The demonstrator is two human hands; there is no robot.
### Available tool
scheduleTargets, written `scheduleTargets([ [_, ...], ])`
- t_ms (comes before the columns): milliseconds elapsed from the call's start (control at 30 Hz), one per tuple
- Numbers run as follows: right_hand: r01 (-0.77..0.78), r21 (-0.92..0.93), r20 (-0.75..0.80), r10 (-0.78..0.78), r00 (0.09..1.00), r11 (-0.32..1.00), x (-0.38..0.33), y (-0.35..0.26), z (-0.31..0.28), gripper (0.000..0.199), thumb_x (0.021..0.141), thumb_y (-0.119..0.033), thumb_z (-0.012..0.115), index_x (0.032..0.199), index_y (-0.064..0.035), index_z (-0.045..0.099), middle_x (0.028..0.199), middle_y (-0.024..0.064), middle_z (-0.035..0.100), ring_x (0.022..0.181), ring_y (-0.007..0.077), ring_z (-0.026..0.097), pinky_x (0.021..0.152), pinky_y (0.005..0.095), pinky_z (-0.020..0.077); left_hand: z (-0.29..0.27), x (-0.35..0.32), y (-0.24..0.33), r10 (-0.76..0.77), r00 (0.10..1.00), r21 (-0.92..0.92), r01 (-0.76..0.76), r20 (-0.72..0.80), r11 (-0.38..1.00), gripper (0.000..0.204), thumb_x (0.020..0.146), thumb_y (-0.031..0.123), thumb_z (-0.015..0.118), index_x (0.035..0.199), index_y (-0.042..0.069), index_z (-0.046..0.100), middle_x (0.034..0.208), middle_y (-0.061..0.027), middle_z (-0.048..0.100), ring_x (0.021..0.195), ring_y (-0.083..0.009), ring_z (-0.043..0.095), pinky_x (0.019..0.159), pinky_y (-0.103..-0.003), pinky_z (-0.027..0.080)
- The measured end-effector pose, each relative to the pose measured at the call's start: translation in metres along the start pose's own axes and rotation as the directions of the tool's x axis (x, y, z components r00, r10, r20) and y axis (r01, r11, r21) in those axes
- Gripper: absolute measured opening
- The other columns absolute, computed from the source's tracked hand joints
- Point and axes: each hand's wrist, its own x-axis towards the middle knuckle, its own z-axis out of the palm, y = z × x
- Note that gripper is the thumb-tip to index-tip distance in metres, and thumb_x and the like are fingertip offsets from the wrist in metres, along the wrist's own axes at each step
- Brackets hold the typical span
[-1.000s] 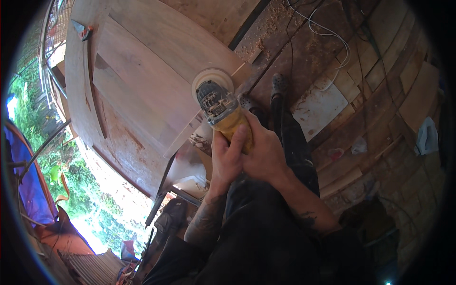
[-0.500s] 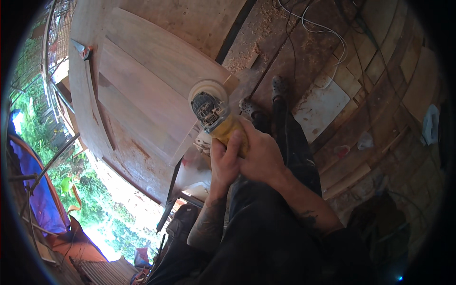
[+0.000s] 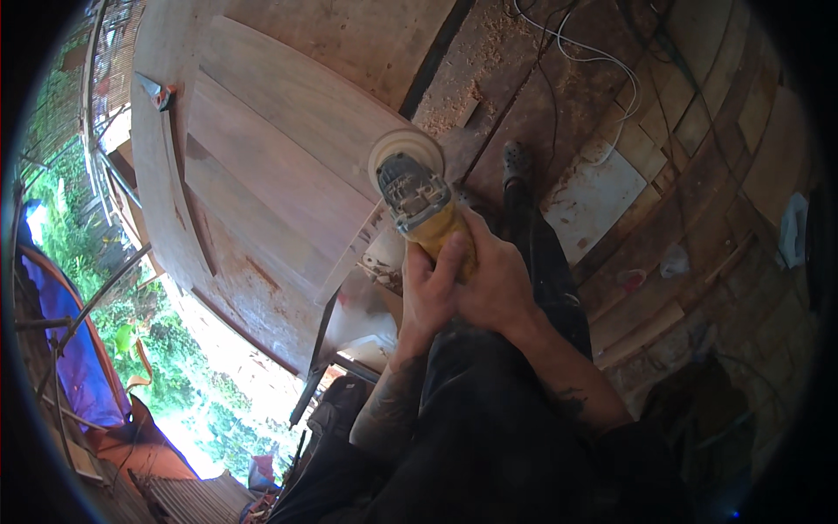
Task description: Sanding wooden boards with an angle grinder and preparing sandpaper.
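Both of my hands grip a yellow angle grinder (image 3: 441,229) with a dusty dark head and a round, pale sanding disc (image 3: 381,150). My left hand (image 3: 428,284) wraps the body from the left side, thumb along the top. On the other side my right hand (image 3: 499,272) closes round the body. The disc lies over the near right edge of a pale wooden panel (image 3: 288,170) on the workbench; whether it touches the wood I cannot tell. Its outline looks blurred.
A handsaw (image 3: 157,93) lies at the bench's far left. Wood shavings (image 3: 478,65) and a white cable (image 3: 602,58) are on the floor ahead. A pale square sheet (image 3: 595,205) lies right of my feet, beside loose planks (image 3: 642,336). Greenery (image 3: 166,367) shows at left.
The angle grinder and both hands have shifted right and slightly away from me, bringing the disc to the panel's right edge. My grip is unchanged.
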Motion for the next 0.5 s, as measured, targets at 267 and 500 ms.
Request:
scheduleTargets([
  [267,0.031,-0.106,0.042,-0.027,0.999,0.994,-0.009,0.003,0.015,0.079,0.082,-0.028,0.076,0.150,-0.0034,0.045,0.113,0.0284,0.070,0.105,0.0485,0.069,0.089,0.0556,0.0560,-0.017,-0.019,-0.014,-0.083,0.994,-0.045,0.080,-0.073,0.996,0.042,0.108,0.024,0.063,0.140,-0.001,0.056,0.128,-0.0097,0.067,0.116,-0.0171,0.064,0.101,-0.033,0.051],
  [500,0.053,-0.289,0.239,0.018,0.971,0.956,-0.019,0.002,0.055,0.077,0.084,-0.031,0.074,0.149,-0.0029,0.044,0.113,0.0281,0.070,0.103,0.0504,0.068,0.089,0.0574,0.0554,-0.055,-0.047,-0.036,-0.159,0.975,-0.227,0.122,-0.152,0.966,0.039,0.109,0.021,0.060,0.142,0.000,0.055,0.129,-0.0084,0.067,0.117,-0.0171,0.064,0.103,-0.032,0.050],
])
